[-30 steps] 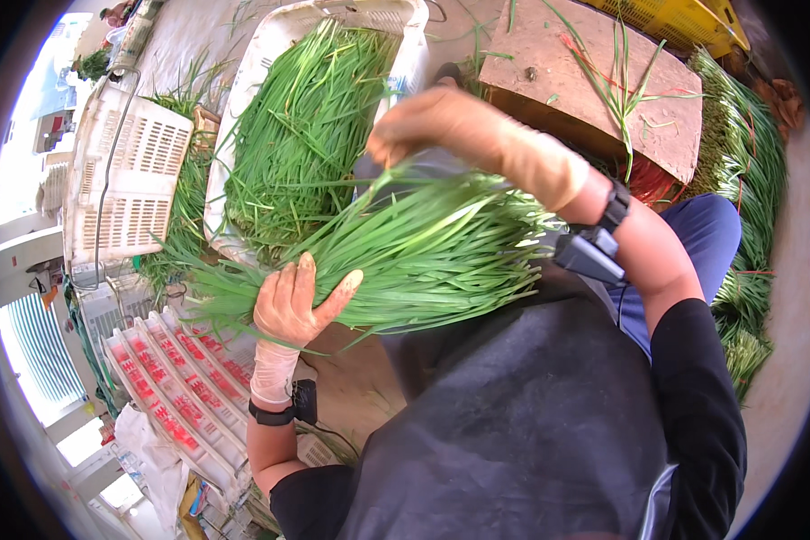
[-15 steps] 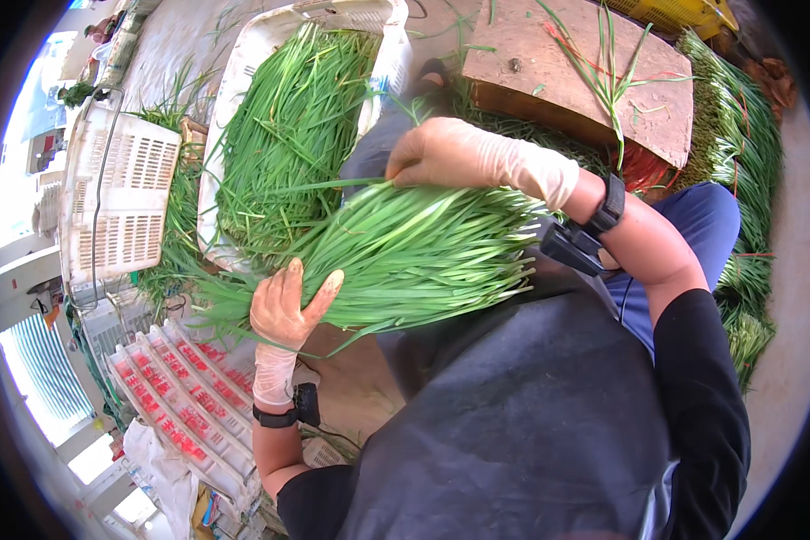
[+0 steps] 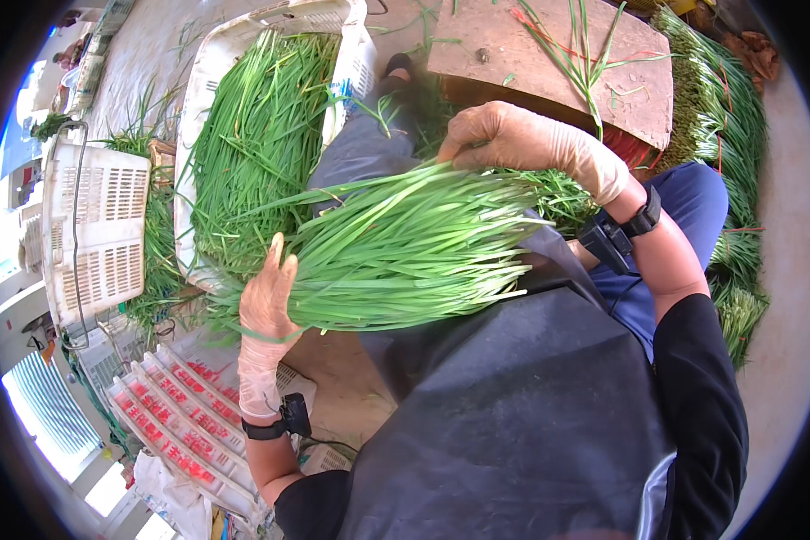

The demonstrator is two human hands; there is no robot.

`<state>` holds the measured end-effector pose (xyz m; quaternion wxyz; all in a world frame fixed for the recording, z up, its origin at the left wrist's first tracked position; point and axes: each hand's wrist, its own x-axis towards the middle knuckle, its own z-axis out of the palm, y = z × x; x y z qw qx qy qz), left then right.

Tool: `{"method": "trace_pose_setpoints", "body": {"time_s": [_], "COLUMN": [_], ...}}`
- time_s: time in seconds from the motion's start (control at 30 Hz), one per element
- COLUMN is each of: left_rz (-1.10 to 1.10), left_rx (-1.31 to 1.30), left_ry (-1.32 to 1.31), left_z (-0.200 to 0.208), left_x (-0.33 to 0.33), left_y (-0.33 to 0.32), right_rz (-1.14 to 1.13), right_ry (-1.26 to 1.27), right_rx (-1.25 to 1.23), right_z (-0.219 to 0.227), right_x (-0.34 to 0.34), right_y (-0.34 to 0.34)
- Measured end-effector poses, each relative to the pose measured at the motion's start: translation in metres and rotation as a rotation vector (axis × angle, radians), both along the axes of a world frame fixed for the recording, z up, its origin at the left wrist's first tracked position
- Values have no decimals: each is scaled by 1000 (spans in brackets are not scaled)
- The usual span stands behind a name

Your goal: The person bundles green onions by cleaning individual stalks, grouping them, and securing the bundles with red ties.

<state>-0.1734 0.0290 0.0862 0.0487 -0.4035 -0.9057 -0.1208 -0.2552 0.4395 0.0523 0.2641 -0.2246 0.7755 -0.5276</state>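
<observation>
A thick bunch of long green garlic chives [image 3: 405, 252] lies across my lap over a black apron [image 3: 513, 414], its pale cut ends to the right. My left hand [image 3: 268, 301], in a thin pale glove, grips the leafy end at the left; some of its fingers are hidden by the leaves. Over the bunch's upper edge, my gloved right hand [image 3: 522, 144] pinches a few leaves between thumb and fingertips. Beyond my left hand stands a white plastic crate [image 3: 185, 171] heaped with loose garlic chives [image 3: 261, 144].
A wooden board [image 3: 549, 67] at the far right carries a few chives and red ties. Tied chive bundles [image 3: 724, 153] are stacked beside it. To the left are an upturned white basket [image 3: 99, 229] and white slatted crates [image 3: 180, 423] with red print.
My right hand has moved right along the bunch's upper edge, its fingertips pinching leaves. My left hand has turned more upright at the leafy end. The whole view has shifted slightly.
</observation>
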Motion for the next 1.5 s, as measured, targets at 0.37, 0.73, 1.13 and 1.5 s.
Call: {"method": "trace_pose_setpoints", "body": {"time_s": [0.37,0.73,1.13,1.5], "left_rz": [211,150,216,223], "left_rx": [-220,-287,-318,-265], "left_ry": [-273,63,309,393], "left_z": [10,50,1,-9], "left_x": [5,34,65,59], "left_y": [13,30,-14,-14], "right_rz": [-41,-171,-221,-288], "right_ry": [578,-157,-118,-706], "right_rx": [162,-334,283,-592], "right_z": [-11,0,-53,-7], "right_x": [-1,19,20,28], "right_y": [-12,-31,47,-22]}}
